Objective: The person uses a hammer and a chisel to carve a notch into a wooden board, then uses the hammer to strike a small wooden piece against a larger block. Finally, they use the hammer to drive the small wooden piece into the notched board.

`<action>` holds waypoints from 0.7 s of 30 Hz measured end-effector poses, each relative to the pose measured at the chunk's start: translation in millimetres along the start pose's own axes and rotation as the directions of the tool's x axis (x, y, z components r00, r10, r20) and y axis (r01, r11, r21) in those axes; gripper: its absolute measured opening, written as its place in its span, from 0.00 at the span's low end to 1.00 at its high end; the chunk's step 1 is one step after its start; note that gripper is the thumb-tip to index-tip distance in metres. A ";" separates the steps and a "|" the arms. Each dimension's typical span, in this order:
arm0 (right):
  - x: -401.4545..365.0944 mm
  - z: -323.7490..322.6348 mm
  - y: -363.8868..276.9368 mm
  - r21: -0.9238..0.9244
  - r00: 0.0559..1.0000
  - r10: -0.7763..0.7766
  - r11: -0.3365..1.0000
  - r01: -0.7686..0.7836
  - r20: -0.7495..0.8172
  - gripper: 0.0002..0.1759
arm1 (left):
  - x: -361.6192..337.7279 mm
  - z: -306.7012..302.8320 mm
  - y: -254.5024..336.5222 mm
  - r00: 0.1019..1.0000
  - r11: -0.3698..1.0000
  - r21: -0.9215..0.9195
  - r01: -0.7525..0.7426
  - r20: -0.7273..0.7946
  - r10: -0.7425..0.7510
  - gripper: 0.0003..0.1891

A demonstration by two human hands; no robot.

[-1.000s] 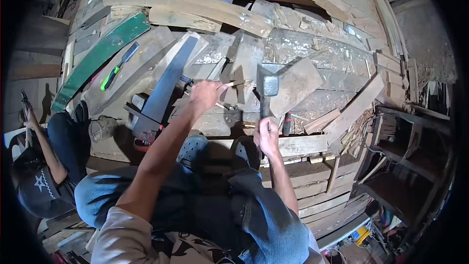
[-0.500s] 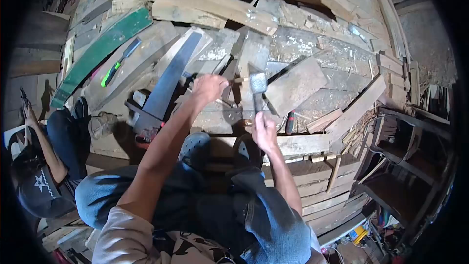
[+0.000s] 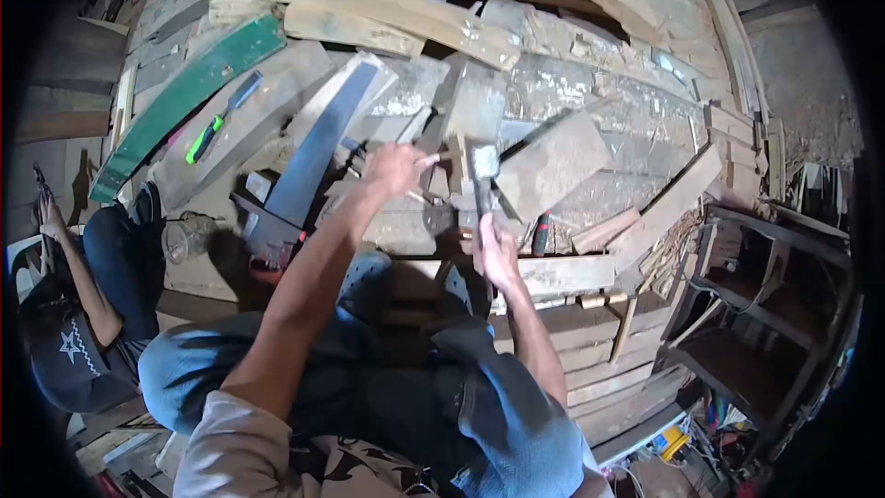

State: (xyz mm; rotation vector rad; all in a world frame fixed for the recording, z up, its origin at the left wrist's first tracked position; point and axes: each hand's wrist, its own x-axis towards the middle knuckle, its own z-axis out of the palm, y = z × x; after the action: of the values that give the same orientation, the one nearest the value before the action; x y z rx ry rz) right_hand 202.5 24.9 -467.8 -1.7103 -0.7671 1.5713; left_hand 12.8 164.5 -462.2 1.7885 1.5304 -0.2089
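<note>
My right hand (image 3: 499, 254) is wrapped round the dark handle of a hammer-like tool (image 3: 485, 163), its metal head near the middle of the view. My left hand (image 3: 395, 169) is closed on a small piece of wood (image 3: 446, 157) that points toward the tool's head. Wood scraps lie beneath my left hand. A hand saw (image 3: 318, 143) rests on a board to the left of it. The flat board (image 3: 558, 166) lies right of the tool, and a red-and-black handled tool (image 3: 541, 233) lies close to my right hand.
A chisel with a green-and-black handle (image 3: 205, 139) lies beside a curved green board (image 3: 189, 103). At the left sits another person (image 3: 78, 341). A glass jar (image 3: 187, 238) stands near them. Dark shelving (image 3: 770, 300) is at the right.
The tool's head has dropped slightly toward the small wood piece, and its handle is a little more upright. My left hand keeps its hold. The whole view has shifted slightly.
</note>
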 end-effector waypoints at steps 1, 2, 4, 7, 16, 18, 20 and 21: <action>-7.7 -0.1 -9.1 0.149 0.990 0.135 0.979 -0.140 0.042 0.27 | 1.3 1.2 -1.0 1.000 1.000 -0.012 -0.004 0.008 0.005 0.15; -11.5 1.4 -19.7 0.126 1.000 0.027 0.992 -0.025 -0.012 0.27 | 7.5 -1.5 -4.2 1.000 1.000 -0.022 -0.007 0.002 0.007 0.14; -13.4 -3.9 -37.5 0.054 0.970 -0.238 0.969 0.241 -0.052 0.28 | 11.1 2.4 -11.2 0.999 0.997 -0.074 -0.001 0.045 0.004 0.14; -23.4 -3.0 -77.3 0.264 0.929 -0.369 0.897 0.356 0.002 0.35 | 6.1 -1.5 -4.0 1.000 1.000 -0.027 0.013 -0.021 -0.013 0.15; 8.4 14.5 3.3 0.031 0.998 0.064 0.997 -0.064 -0.028 0.29 | 13.2 3.5 -6.2 1.000 1.000 -0.004 -0.019 0.004 0.019 0.13; 2.9 7.9 3.1 0.022 0.993 0.113 0.993 -0.113 0.027 0.28 | 20.5 10.3 -9.4 1.000 1.000 -0.009 -0.014 0.027 0.014 0.13; -4.2 5.8 -3.8 0.112 0.984 0.155 0.980 -0.165 0.093 0.30 | 7.9 4.0 -0.5 0.999 0.999 -0.033 -0.001 -0.032 0.000 0.14; -5.6 5.1 -7.8 0.117 0.989 0.131 0.983 -0.139 0.075 0.30 | 10.7 2.6 1.2 0.999 0.999 -0.036 -0.008 -0.044 0.006 0.14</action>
State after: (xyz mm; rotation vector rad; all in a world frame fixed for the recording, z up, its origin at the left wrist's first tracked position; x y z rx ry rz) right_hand 197.1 25.5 -458.5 -1.6569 -0.5847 1.7387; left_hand 17.6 171.2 -469.6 1.7806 1.5488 -0.1385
